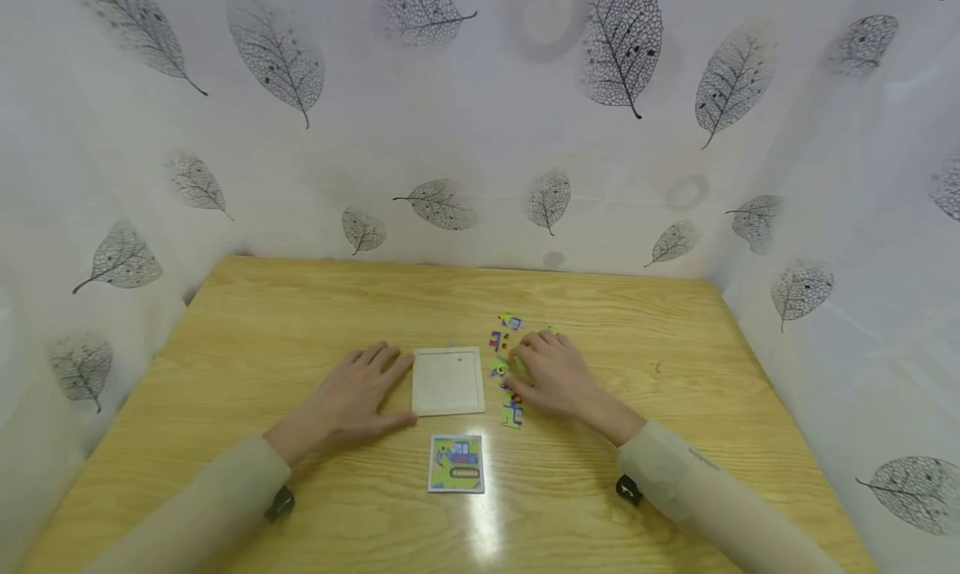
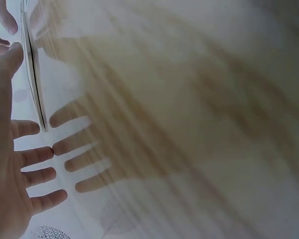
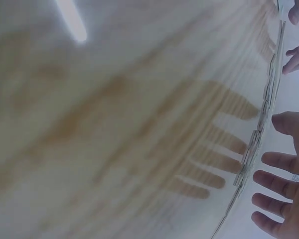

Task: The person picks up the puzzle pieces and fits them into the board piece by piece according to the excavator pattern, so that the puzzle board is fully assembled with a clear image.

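A square, pale puzzle tray (image 1: 447,381) lies flat on the wooden table. My left hand (image 1: 360,395) is at its left side, fingers spread, with the forefinger and thumb near the tray's edge. To the right of the tray lie several small colourful puzzle pieces (image 1: 512,416). My right hand (image 1: 555,376) hovers over or rests among them, partly hiding some; its fingers look loosely bent and grip nothing visible. In the right wrist view the fingers (image 3: 276,186) are apart, beside the thin edges of the pieces (image 3: 259,129). The left wrist view shows the tray (image 2: 35,74) edge-on beside the left fingertips.
Nearer me than the tray lies a square picture card (image 1: 456,464) showing a blue digger on green. The glossy wooden table (image 1: 337,299) reflects light and both hands. White curtains (image 1: 480,141) with leaf prints enclose its back and sides.
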`<state>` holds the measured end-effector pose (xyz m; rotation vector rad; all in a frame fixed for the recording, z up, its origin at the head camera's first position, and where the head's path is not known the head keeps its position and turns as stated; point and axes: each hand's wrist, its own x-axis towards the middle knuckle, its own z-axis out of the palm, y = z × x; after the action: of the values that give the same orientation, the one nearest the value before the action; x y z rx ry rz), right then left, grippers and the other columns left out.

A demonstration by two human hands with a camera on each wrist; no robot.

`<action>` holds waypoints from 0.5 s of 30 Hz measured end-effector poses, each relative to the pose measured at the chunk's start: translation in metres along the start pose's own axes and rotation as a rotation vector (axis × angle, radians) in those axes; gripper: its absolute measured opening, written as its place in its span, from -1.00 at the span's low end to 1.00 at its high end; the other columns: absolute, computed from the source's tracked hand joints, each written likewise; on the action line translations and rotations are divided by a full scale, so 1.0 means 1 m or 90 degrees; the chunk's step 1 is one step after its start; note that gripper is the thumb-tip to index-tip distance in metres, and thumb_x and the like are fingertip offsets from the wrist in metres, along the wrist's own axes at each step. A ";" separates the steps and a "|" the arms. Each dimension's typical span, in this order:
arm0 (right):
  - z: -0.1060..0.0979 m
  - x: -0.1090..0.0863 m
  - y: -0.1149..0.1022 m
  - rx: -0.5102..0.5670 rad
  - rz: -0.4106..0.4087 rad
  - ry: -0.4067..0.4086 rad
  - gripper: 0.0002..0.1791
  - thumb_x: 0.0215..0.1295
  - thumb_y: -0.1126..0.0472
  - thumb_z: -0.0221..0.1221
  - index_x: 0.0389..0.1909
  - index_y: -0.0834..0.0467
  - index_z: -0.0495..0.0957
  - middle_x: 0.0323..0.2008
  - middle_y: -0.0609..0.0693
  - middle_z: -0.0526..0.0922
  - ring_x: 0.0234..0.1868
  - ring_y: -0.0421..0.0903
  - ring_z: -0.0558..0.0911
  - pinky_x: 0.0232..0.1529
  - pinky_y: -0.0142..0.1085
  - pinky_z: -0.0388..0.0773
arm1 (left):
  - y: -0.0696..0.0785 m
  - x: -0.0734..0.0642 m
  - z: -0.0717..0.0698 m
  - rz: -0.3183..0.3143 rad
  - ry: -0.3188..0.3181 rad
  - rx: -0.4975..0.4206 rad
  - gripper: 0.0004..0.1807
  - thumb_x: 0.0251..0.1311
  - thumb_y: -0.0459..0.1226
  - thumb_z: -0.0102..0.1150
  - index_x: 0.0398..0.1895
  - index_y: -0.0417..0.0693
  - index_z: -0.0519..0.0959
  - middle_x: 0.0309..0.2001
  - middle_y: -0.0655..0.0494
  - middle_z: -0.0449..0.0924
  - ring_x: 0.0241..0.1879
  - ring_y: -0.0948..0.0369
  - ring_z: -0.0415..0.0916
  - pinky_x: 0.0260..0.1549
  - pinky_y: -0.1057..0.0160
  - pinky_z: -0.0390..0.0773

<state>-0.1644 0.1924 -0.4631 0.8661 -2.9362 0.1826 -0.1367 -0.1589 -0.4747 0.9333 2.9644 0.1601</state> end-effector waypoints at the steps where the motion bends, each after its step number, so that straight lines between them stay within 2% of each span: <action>1: 0.001 0.002 -0.001 -0.002 0.002 -0.005 -0.54 0.41 -0.21 0.26 0.06 0.05 0.71 0.13 0.06 0.70 0.20 0.08 0.61 0.30 0.06 0.59 | 0.000 0.000 0.000 0.002 0.002 -0.001 0.05 0.30 0.46 0.03 0.62 -0.07 0.28 0.52 -0.22 0.37 0.53 -0.22 0.31 0.49 -0.31 0.36; 7: 0.003 0.011 -0.005 -0.015 0.008 -0.028 -0.57 0.39 -0.20 0.29 0.01 0.05 0.72 0.05 0.02 0.70 0.10 0.03 0.61 0.15 -0.03 0.65 | -0.002 0.003 0.001 0.015 0.004 0.007 0.00 0.32 0.41 0.08 0.58 -0.08 0.34 0.48 -0.22 0.41 0.50 -0.21 0.34 0.43 -0.30 0.43; 15: 0.004 0.020 -0.007 -0.028 0.010 -0.041 -0.57 0.39 -0.20 0.32 -0.04 0.07 0.75 -0.02 0.01 0.71 0.02 -0.01 0.59 0.07 -0.12 0.66 | -0.003 0.007 0.001 0.041 0.003 0.026 -0.05 0.32 0.39 0.11 0.54 -0.07 0.39 0.47 -0.19 0.43 0.48 -0.20 0.38 0.38 -0.27 0.50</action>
<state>-0.1778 0.1755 -0.4645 0.8593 -2.9949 0.0913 -0.1440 -0.1572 -0.4758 1.0360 2.9541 0.1033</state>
